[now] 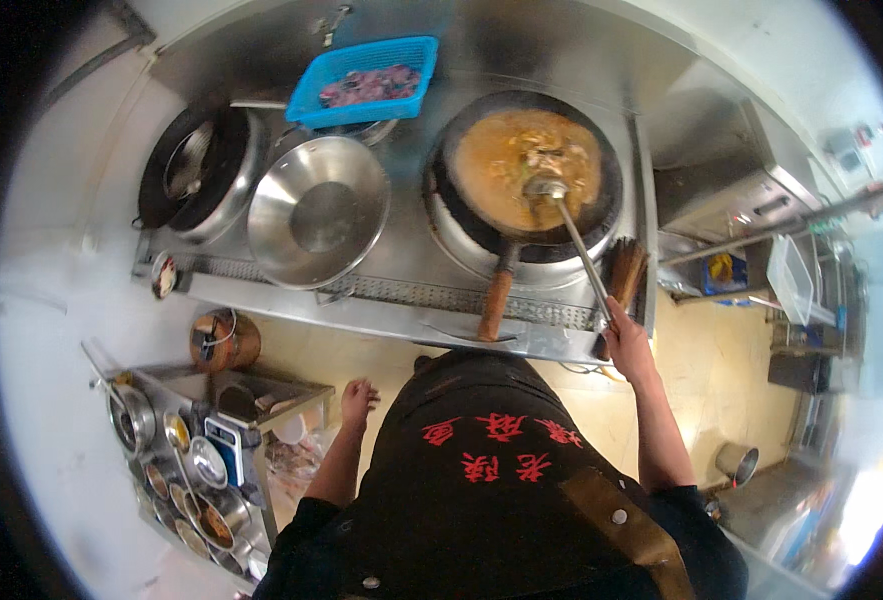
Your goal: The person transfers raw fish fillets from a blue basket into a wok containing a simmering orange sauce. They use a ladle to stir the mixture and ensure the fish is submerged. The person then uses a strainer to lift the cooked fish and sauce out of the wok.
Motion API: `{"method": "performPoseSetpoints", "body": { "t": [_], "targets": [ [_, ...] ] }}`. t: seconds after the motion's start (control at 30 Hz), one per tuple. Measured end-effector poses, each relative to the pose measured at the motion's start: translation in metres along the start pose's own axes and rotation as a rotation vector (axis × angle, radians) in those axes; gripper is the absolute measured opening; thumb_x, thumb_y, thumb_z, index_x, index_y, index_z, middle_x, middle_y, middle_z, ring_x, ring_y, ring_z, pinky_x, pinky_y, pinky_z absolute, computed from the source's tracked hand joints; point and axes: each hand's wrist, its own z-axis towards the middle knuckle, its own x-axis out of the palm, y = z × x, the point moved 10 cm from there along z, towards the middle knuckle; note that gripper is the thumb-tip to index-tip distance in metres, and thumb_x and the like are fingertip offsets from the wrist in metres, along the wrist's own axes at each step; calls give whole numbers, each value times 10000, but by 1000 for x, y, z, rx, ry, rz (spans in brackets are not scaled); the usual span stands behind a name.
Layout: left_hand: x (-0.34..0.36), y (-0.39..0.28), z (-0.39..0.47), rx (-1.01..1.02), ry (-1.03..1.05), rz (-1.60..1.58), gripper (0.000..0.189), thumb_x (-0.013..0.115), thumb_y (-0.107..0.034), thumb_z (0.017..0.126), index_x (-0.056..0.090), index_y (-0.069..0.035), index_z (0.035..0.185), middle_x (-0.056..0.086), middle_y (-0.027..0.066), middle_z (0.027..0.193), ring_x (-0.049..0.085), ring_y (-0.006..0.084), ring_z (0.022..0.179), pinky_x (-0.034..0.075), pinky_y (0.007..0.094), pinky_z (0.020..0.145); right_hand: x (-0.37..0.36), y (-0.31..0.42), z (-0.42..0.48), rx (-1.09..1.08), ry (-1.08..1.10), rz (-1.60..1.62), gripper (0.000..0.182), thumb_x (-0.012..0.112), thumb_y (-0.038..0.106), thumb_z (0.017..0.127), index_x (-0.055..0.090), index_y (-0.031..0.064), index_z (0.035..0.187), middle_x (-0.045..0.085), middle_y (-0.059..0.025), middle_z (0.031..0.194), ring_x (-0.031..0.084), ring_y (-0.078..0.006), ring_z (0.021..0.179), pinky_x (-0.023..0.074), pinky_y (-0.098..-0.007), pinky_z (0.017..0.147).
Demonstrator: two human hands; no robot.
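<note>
My right hand (626,343) grips the end of a long metal ladle handle (582,251). The ladle's bowl (545,187) rests in the orange-brown broth (490,169) of a dark wok (445,184). Pale pieces of food (557,154) lie around the bowl's far side. A wooden wok handle (495,304) points towards me over the stove's front edge, with no hand on it. My left hand (359,401) hangs in front of the stove, left of my apron, its fingers loosely bent and holding nothing.
On the stove top (411,247) stand a wide steel bowl (370,240), another wok (157,176) and a blue basket (306,101) of pinkish chunks. A bamboo wok brush (627,270) lies near my right hand. A side table at lower left carries several steel pots (239,506).
</note>
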Motion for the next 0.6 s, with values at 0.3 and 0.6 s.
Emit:
{"method": "performPoseSetpoints", "body": {
  "t": [0.3,0.6],
  "targets": [
    [106,-184,60,153,46,-830,423,543,-239,978,402,-30,1317,587,177,1237,625,290,1064,529,422,856,39,-33,8,184,130,803,541,522,9,929,383,67,1449,596,-11,857,459,-24,522,370,-184,427],
    [53,-116,184,248,199,-808,179,515,-155,946,573,-28,1057,674,173,1032,649,262,925,552,367,816,14,-39,63,107,-5,487,574,584,90,943,377,152,1474,623,-22,995,484,-63,679,414,-210,589]
  ]
}}
